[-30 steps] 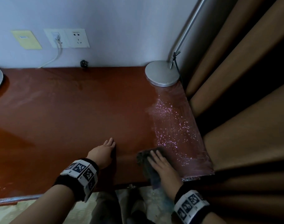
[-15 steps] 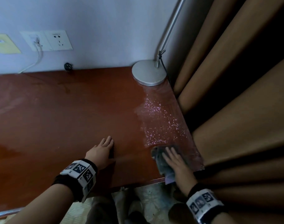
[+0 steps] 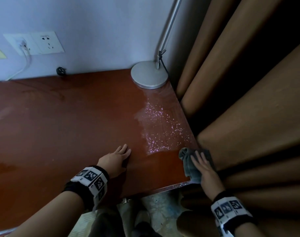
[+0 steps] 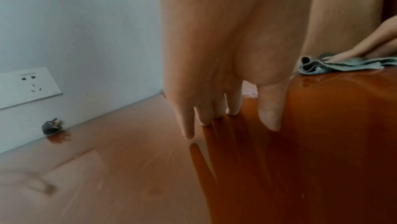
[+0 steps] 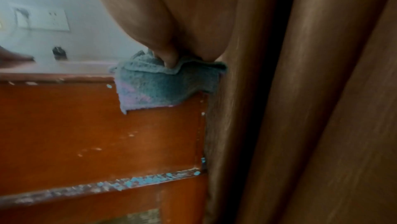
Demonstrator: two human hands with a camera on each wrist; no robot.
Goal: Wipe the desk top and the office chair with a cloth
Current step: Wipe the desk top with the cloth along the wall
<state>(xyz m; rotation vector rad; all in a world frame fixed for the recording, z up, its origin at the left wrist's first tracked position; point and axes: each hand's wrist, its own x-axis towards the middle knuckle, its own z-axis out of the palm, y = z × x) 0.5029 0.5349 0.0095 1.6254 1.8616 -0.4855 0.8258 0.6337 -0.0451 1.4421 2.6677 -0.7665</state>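
A reddish-brown desk top (image 3: pixel 63 127) (image 4: pixel 322 142) fills the head view. Its right part carries a pale, glittering wet patch (image 3: pixel 161 124). A grey-blue cloth (image 3: pixel 190 163) (image 4: pixel 335 65) (image 5: pixel 163 83) lies crumpled at the desk's front right corner and hangs over the front edge. My right hand (image 3: pixel 202 166) (image 5: pixel 169 37) presses flat on the cloth with straight fingers, right against the curtain. My left hand (image 3: pixel 116 156) (image 4: pixel 217 83) rests flat on the bare desk, a short way left of the cloth. No office chair is in view.
A silver lamp base (image 3: pixel 149 74) with a slanted pole stands in the back right corner. Brown curtain folds (image 3: pixel 248 93) hang along the desk's right edge. Wall sockets (image 3: pixel 43 42) and a loose black plug (image 3: pixel 61 71) (image 4: pixel 52 125) are at the back wall.
My right hand has slid the cloth to the right along the front edge, up to the desk's right corner by the curtain. The left hand has stayed flat in place.
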